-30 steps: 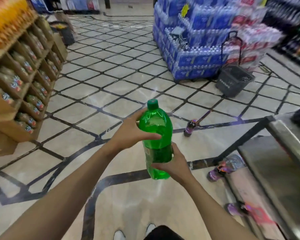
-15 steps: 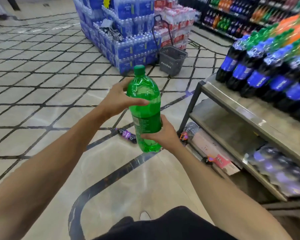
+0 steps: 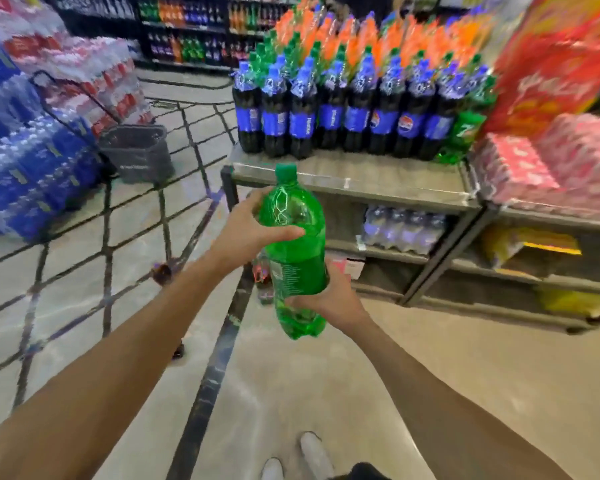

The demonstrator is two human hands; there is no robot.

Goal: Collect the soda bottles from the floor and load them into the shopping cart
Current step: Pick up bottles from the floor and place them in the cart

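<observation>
Currently I see the left hand clasping the shoulder of one green soda bottle, the right hand gripping its lower body. Bare floor lies below both hands. Beyond them stands a shelf; one grey basket sits far left.

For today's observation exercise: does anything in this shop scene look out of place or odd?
Yes. A dark bottle lies on its side on the floor, away from the upright shelf bottles. Another seems to lie behind the held green bottle.
</observation>
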